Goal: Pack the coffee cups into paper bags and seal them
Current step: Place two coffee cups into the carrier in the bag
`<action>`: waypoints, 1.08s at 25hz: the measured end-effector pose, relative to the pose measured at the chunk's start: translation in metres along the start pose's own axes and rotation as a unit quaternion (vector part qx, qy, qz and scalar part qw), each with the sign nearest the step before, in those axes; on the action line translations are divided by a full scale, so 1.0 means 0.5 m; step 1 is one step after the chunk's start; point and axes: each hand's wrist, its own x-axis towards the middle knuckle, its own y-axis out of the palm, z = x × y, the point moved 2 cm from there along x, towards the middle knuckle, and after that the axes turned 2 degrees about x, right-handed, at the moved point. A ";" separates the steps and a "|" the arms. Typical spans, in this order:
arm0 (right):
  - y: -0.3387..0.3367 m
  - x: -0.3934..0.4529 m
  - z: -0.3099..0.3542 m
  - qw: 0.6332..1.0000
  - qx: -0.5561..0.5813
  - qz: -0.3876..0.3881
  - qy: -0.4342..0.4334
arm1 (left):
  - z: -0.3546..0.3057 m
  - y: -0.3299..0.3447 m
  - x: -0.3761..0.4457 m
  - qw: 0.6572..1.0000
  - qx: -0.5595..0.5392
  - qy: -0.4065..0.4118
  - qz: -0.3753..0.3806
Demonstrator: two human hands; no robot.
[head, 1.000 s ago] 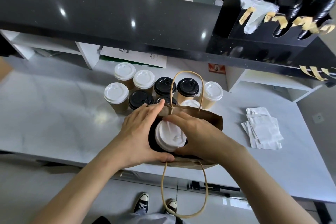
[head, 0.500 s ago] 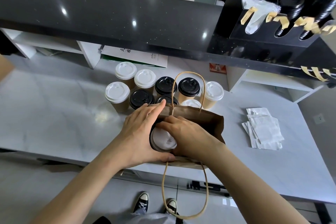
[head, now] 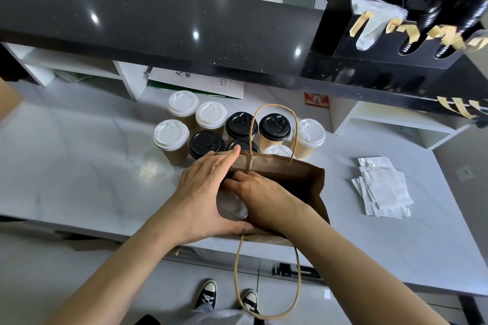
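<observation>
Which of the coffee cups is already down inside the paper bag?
The white-lidded cup between both hands, inside the brown paper bag; all others stand behind it on the counter.

A loose stack of white paper sachets (head: 383, 190) lies on the pale marbled surface (head: 66, 166), toward its right side. Above runs a dark speckled counter ledge (head: 158, 24), with a black dispenser rack (head: 412, 8) of stacked lids at its right end. White open shelving (head: 79, 66) sits under the ledge, beside a printed white sheet (head: 198, 82) and a small red label (head: 317, 100); black-and-white sneakers (head: 208, 295) show on the grey floor below.
</observation>
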 end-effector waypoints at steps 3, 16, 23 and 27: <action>-0.004 -0.003 -0.003 1.000 0.000 -0.012 -0.004 | 0.001 0.000 0.000 1.000 -0.002 -0.008 -0.003; -0.103 -0.136 -0.022 0.975 0.175 -0.111 0.077 | -0.009 -0.004 -0.003 0.999 -0.029 -0.011 0.015; -0.181 -0.207 -0.075 0.915 0.260 -0.282 0.126 | -0.008 0.001 -0.003 0.998 -0.062 -0.021 0.013; -0.199 -0.217 -0.131 0.900 0.243 -0.326 0.157 | -0.003 0.003 -0.005 0.998 -0.066 -0.024 0.006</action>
